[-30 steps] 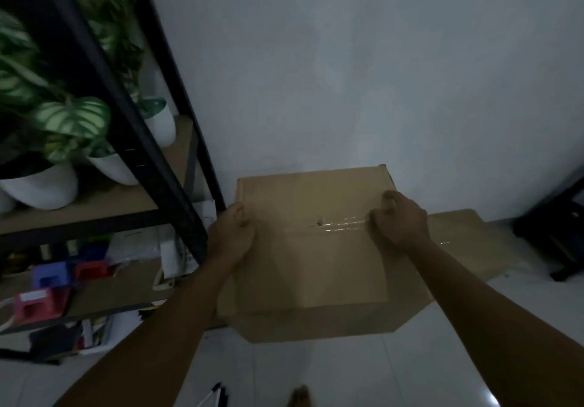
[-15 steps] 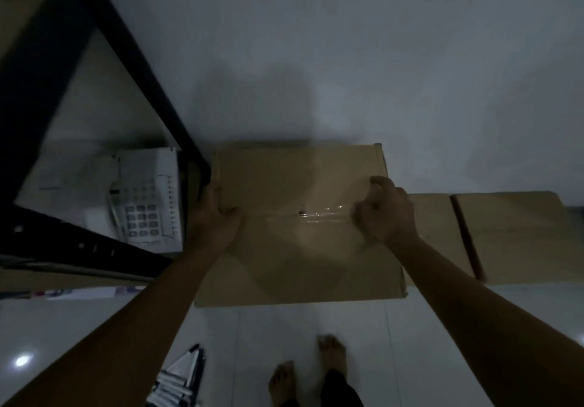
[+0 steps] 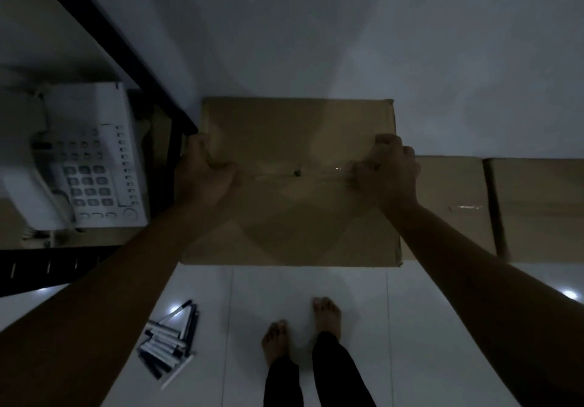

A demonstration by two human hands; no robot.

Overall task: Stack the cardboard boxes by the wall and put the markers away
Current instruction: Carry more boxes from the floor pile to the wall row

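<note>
- We are reaching both arms down and forward, our left hand (image 3: pixel 205 173) curling its fingers over the left edge of the cardboard box (image 3: pixel 294 210).
- Our right hand (image 3: pixel 387 169) is gripping the right edge, knuckles up.
- The box is sitting against the wall (image 3: pixel 316 27), beside lower boxes (image 3: pixel 505 210).
- The markers (image 3: pixel 170 340) are lying on the floor (image 3: pixel 426 327), near our feet.

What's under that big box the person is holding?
Under the big box only pale floor shows at its near edge. Whether another box sits beneath is hidden. Lower boxes lie to its right.
</note>
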